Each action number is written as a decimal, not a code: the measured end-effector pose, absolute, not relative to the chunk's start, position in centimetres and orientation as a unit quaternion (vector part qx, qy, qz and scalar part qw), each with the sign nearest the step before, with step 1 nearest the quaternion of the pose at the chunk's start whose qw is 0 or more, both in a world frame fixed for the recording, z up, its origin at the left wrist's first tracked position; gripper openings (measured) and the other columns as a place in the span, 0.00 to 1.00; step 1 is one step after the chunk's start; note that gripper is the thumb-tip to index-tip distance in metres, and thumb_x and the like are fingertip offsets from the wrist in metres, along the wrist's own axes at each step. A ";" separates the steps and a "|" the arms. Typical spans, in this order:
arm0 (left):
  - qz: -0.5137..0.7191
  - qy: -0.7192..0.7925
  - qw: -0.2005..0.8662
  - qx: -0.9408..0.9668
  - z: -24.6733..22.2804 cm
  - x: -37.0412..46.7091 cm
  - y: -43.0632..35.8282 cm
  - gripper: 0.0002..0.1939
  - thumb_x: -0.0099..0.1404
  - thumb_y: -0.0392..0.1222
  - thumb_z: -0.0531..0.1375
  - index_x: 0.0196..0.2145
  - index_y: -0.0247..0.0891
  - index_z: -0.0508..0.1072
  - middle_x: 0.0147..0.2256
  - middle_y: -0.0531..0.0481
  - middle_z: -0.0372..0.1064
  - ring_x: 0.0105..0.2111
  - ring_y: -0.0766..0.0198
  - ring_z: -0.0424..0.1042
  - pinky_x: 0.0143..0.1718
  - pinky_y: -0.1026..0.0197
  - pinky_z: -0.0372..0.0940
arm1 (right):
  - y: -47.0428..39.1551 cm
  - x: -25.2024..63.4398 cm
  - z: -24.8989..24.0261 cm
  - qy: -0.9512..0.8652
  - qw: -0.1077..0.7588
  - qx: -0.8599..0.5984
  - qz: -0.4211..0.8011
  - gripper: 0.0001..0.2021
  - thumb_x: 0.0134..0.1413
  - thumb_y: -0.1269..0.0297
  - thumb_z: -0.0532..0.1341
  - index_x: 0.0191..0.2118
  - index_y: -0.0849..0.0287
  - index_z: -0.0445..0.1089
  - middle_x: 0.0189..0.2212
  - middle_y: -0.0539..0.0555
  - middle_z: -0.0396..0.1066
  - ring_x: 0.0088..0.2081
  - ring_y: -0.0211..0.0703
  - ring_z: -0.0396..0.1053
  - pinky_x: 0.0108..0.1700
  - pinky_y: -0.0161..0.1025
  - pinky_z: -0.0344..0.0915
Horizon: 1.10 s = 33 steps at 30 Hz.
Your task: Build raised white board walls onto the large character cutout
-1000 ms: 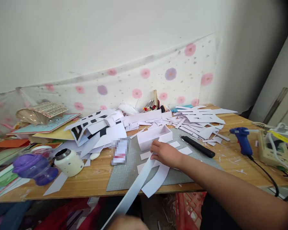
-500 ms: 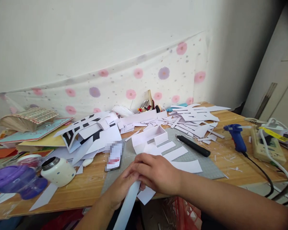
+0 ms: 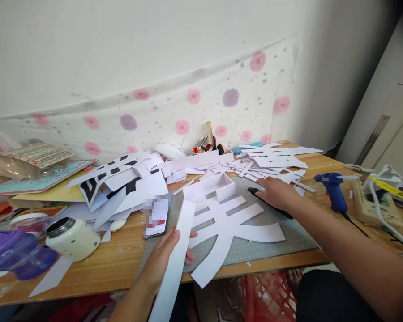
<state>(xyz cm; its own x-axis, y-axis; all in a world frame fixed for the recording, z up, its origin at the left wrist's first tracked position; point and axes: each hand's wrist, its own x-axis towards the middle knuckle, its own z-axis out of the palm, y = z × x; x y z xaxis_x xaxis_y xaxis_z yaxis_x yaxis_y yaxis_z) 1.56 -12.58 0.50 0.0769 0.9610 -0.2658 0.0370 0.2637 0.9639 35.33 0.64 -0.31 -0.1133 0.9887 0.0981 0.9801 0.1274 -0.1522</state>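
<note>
My left hand [image 3: 169,246] is closed around a long white strip [image 3: 176,259] of stiff card or foam board, which slants down past the table edge. Palm down, my right hand [image 3: 277,193] lies over the black utility knife [image 3: 255,191], fingers stretched out and partly covering it. A white cut-out shape [image 3: 223,223] with several arms rests on the grey cutting mat [image 3: 255,255]. Upright white walls [image 3: 226,188] form an open box shape along its far end. Contact between the right fingers and the knife is hard to make out.
White scraps [image 3: 272,167] are heaped at the back. To the right are a blue glue gun [image 3: 334,192] and a power strip [image 3: 376,205] with cables. A phone [image 3: 157,219], an open cream flask [image 3: 74,239] and a purple cup [image 3: 20,252] stand left.
My hands have moved apart. The right one left the strip and went right and away from me to the knife. The left one keeps the strip, now raised at its upper end.
</note>
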 end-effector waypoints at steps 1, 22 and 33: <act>0.404 0.554 0.567 0.456 0.4 1.5 -12.5 0.29 0.61 0.60 0.54 0.44 0.30 0.74 0.23 0.44 0.73 0.25 0.61 0.70 0.30 0.62 0.65 | 0.6 35.3 -0.5 -0.744 0.076 -0.663 0.030 0.23 0.56 0.58 0.55 0.55 0.63 0.64 0.49 0.66 0.68 0.49 0.60 0.67 0.46 0.50 0.62; 0.373 0.441 0.663 0.477 -0.2 0.8 -12.4 0.26 0.63 0.55 0.55 0.52 0.34 0.66 0.44 0.35 0.72 0.27 0.58 0.74 0.27 0.59 0.68 | -5.9 30.2 4.6 -0.810 0.307 -0.451 0.214 0.18 0.58 0.62 0.53 0.52 0.55 0.67 0.42 0.55 0.74 0.37 0.45 0.72 0.38 0.40 0.68; 0.382 0.394 0.688 0.475 -1.0 0.4 -12.0 0.30 0.64 0.54 0.54 0.59 0.38 0.57 0.43 0.35 0.72 0.24 0.57 0.75 0.23 0.59 0.66 | -8.7 25.2 4.8 -0.857 0.249 -0.370 0.257 0.14 0.63 0.62 0.49 0.43 0.56 0.71 0.33 0.52 0.74 0.32 0.40 0.70 0.33 0.35 0.63</act>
<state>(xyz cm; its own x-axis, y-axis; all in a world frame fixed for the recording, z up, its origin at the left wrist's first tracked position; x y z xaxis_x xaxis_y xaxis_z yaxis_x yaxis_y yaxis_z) 0.40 -11.99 -0.98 0.3984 0.8995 -0.1794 -0.1511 0.2573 0.9544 25.17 -8.66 4.82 -0.6016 0.7628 0.2371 0.5065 0.5937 -0.6252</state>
